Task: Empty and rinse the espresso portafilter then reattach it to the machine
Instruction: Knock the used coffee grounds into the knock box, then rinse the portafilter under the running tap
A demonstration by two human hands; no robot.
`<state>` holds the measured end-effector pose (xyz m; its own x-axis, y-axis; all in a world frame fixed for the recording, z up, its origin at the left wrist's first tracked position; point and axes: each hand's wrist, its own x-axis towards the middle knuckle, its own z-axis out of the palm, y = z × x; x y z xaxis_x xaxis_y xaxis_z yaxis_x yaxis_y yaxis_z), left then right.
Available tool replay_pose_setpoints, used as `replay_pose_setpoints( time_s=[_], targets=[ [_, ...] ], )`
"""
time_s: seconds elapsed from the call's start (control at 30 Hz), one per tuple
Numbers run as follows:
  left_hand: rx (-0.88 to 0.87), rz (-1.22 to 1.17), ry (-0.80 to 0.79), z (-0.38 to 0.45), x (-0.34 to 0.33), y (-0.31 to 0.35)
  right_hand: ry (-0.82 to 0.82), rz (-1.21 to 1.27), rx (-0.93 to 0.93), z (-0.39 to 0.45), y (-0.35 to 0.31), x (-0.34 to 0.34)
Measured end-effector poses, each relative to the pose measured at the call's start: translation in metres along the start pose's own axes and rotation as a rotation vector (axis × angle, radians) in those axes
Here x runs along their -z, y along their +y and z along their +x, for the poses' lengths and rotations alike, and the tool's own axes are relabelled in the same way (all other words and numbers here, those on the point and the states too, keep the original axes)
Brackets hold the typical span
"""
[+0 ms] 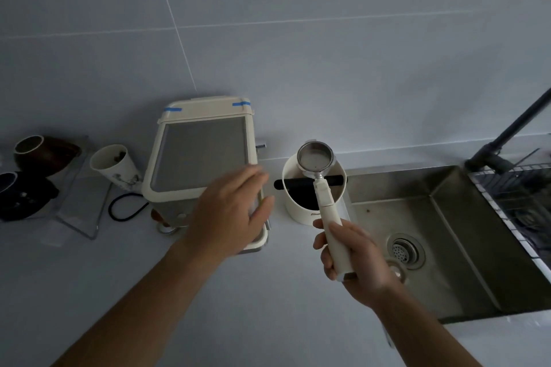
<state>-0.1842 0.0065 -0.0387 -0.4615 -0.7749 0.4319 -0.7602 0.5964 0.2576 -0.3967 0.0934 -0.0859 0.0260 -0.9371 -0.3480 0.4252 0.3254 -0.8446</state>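
My right hand (354,256) grips the cream handle of the portafilter (325,205). Its round metal basket (316,156) faces up and looks bare inside. The basket hovers over the back rim of a white knock box (293,205) with a black bar (335,179) across it. The cream espresso machine (199,155), seen from above with a grey mesh top, stands to the left. My left hand (229,217) hovers over the machine's front right corner, fingers spread, holding nothing; it is slightly blurred.
A steel sink (441,235) with a drain (405,250) lies to the right, under a black faucet (507,134). A wire rack (524,197) sits at the far right. On the counter at left are a white cup (111,165), dark bowls (35,155), a clear tray (80,205) and a black cable (125,207).
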Motion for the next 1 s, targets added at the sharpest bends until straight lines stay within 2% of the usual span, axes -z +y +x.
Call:
replay_pose_setpoints(
  time_s=[0.07,0.1,0.2,0.3,0.53,0.73,1.0],
  targets=[
    [-0.038,-0.07,0.016,-0.002,-0.005,0.021,0.004,-0.006,0.011,-0.004,-0.001,-0.008],
    [0.022,-0.147,-0.024,-0.001,-0.006,0.031,0.006,-0.007,0.016,-0.007,-0.002,-0.011],
    [0.345,-0.501,-0.191,0.001,-0.012,0.049,0.035,0.027,0.026,-0.016,-0.002,-0.018],
    [0.549,-0.822,-0.332,0.007,-0.023,0.064,0.064,0.048,0.045,-0.029,-0.003,-0.017],
    [0.703,-1.28,-0.493,0.021,-0.059,0.114,0.144,0.1,0.063,-0.054,0.0,0.015],
    [0.752,-1.344,-0.558,0.04,-0.106,0.167,0.175,0.104,0.059,-0.065,-0.011,0.075],
    [0.819,-1.314,-0.51,0.07,-0.165,0.245,0.103,0.054,0.006,-0.071,-0.048,0.18]
  ],
)
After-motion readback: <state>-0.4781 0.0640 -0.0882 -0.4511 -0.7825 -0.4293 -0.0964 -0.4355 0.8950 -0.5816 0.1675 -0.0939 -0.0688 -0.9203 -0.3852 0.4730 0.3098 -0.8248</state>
